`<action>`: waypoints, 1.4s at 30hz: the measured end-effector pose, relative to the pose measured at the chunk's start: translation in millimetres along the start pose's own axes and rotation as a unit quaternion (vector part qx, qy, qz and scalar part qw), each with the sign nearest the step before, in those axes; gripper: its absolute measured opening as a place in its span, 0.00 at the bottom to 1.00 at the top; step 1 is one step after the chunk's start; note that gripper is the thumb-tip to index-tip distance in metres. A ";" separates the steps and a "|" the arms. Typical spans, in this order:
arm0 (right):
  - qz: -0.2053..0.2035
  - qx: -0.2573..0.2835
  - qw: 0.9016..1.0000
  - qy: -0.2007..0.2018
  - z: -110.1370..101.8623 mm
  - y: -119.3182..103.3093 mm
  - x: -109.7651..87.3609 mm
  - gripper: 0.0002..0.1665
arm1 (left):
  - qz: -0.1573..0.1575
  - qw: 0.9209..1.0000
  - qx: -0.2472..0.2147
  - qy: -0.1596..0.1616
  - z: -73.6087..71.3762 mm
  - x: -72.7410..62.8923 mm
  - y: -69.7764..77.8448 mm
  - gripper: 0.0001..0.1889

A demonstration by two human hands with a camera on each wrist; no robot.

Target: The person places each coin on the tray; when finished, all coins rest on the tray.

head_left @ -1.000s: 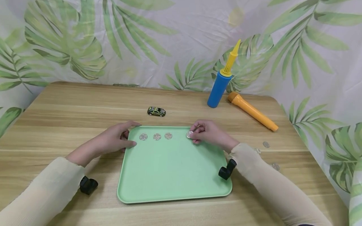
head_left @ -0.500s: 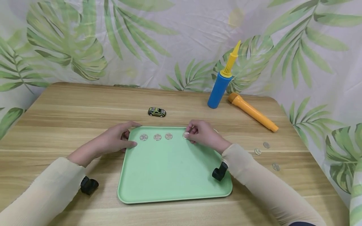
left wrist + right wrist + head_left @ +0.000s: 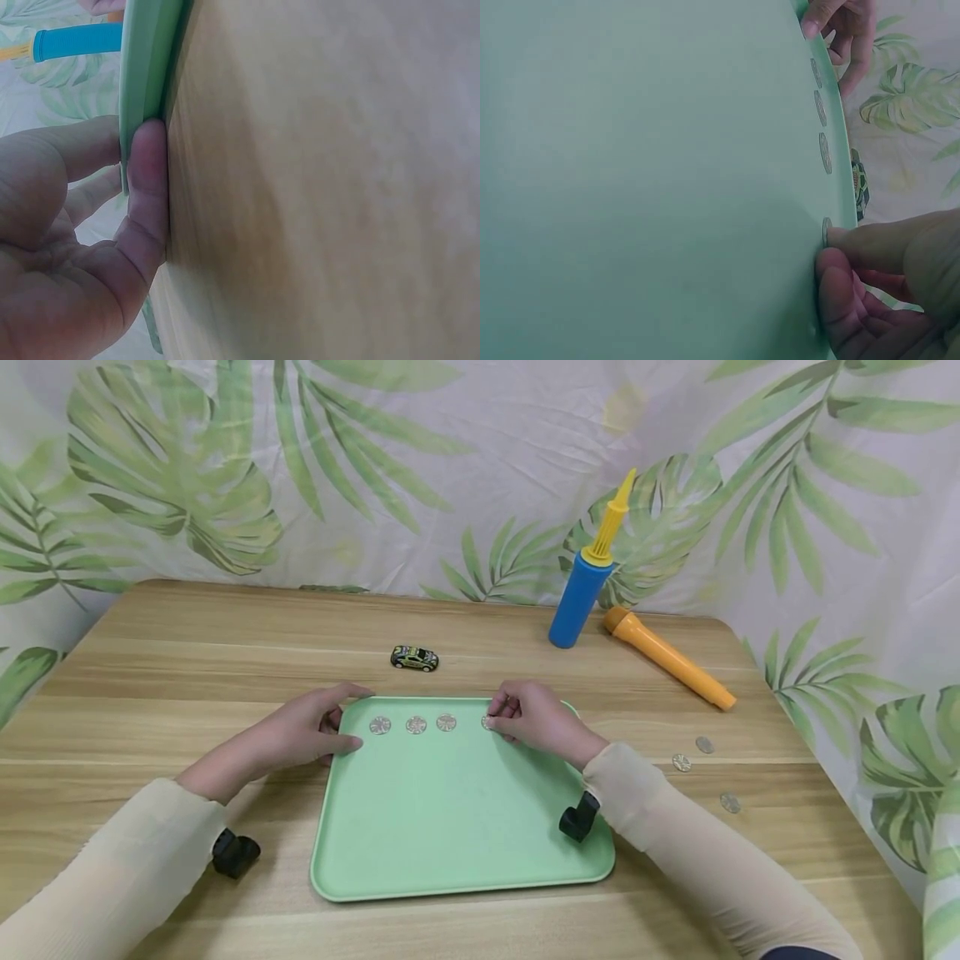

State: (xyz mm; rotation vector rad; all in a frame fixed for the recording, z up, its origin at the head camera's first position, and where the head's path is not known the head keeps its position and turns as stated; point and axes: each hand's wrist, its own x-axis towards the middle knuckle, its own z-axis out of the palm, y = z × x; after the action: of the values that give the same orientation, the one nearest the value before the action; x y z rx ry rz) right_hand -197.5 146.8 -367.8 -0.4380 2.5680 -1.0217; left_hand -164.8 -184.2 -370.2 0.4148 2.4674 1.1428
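Note:
The green tray (image 3: pixel 465 810) lies on the wooden table. My left hand (image 3: pixel 311 727) grips its far left corner; in the left wrist view the rim (image 3: pixel 146 67) sits between thumb and fingers. Along the tray's far edge, a row holds three silver coins: a left coin (image 3: pixel 380 726), a middle coin (image 3: pixel 416 725) and a right coin (image 3: pixel 446 722). To the right of them, my right hand (image 3: pixel 536 718) holds another coin (image 3: pixel 826 231) down at the tray's surface, its thumb and fingers at the coin's edge and partly covering it.
Three more coins lie on the table right of the tray, one of them a near coin (image 3: pixel 730 802). Behind the tray stands a toy car (image 3: pixel 415 658). Farther right are an upright blue and yellow balloon pump (image 3: pixel 581 585) and an orange toy microphone (image 3: pixel 671 657).
My right hand has moved a little left with its coin, closer to the three coins in the row. My left hand has stayed at the tray's corner.

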 end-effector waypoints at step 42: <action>0.019 -0.116 0.991 0.063 -81.7 88.9 -104.4 0.10 | -0.012 1.000 0.007 -0.004 -0.5 3.6 0.0 0.36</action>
State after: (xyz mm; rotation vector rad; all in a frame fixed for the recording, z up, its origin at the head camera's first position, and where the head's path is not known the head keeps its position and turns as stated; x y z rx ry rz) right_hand -152.3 299.3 -353.9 -0.3932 2.8104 -0.7616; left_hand -168.2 -183.0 -370.7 0.3930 2.4684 1.1126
